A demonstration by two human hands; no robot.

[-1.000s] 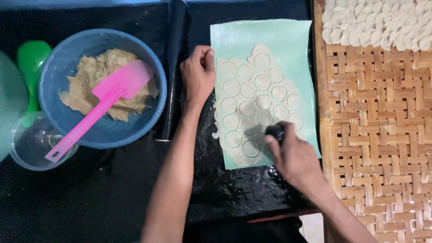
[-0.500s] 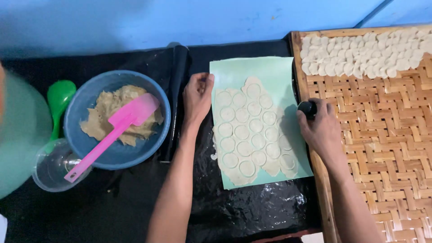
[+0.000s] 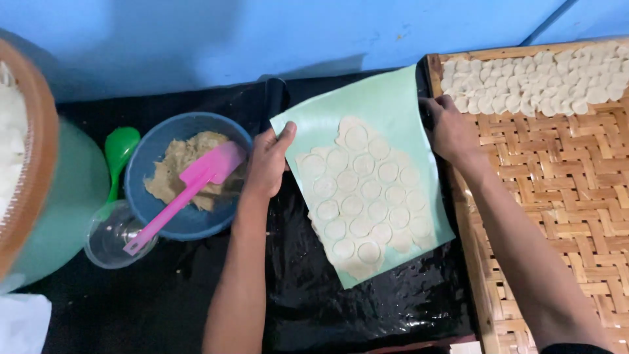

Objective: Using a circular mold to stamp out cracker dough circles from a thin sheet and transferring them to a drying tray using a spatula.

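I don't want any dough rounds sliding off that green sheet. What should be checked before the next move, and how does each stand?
1. Left hand grips the pale green sheet at its left edge: ok.
2. Right hand grips its right edge: ok.
3. Cut white dough circles lie flat on the sheet: ok.
4. Woven bamboo tray has bare space: ok.
5. Sheet clear of the blue bowl: ok.
6. Dough sticking: cannot tell.
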